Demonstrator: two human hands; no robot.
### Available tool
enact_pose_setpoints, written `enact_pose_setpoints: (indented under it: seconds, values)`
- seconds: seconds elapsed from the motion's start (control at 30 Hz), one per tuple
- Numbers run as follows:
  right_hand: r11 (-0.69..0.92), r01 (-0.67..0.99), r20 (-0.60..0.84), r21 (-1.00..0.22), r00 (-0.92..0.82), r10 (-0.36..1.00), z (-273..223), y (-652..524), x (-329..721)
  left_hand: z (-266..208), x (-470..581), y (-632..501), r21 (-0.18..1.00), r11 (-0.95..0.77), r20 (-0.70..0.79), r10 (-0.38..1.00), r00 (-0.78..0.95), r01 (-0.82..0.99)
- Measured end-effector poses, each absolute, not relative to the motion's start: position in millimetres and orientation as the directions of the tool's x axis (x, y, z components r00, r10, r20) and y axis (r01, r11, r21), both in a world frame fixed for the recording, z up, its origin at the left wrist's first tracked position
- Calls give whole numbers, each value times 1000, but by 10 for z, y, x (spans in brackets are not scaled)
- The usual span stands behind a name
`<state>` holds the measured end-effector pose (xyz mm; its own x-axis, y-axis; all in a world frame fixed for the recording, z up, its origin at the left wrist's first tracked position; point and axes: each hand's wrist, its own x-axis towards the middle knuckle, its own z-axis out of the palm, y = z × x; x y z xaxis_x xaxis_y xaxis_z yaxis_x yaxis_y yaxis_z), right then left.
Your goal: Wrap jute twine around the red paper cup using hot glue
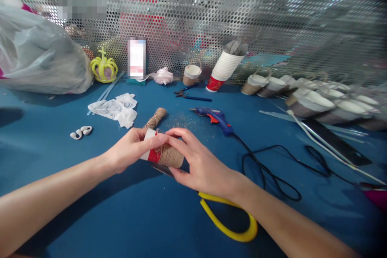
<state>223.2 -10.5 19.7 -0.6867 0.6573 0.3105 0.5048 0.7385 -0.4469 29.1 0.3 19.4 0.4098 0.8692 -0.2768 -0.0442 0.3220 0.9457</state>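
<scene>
Between my two hands a paper cup [171,156] lies on its side, white and red near its rim and wound with brown twine toward its base. My left hand [133,149] grips the rim end, thumb along the top. Around the twine-wound end, my right hand [199,161] has its fingers closed. Just beyond the cup lies a roll of twine [156,118]. Under my right hand and forearm are yellow-handled scissors [229,234], their blades partly hidden by the cup and hand. A blue glue gun [216,117] rests beyond my right hand, its black cord running right.
Behind are pliers [193,96], a phone [137,58], a pink ribbon roll [163,75], a stack of paper cups [225,66] and a small twine-handled basket [192,75]. Several similar baskets [320,102] crowd the right. White lace [116,109] and white earbuds [81,132] lie left. Perforated metal [187,4] bounds the table.
</scene>
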Motion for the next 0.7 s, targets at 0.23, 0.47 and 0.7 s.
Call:
enact_pose_setpoints:
  seconds: [0.23,0.47,0.7]
  values:
    - [707,517,280,-482,-674,684,197,-114,2230,198,325,-8,920,386,-331,862,385,-73]
    - [734,506,299,-452,-690,659,203,-110,2238,191,322,-17,918,387,-330,867,374,-89]
    - [708,515,242,-483,-698,674,234,-129,2227,225,321,-32,911,406,-339,837,430,-74]
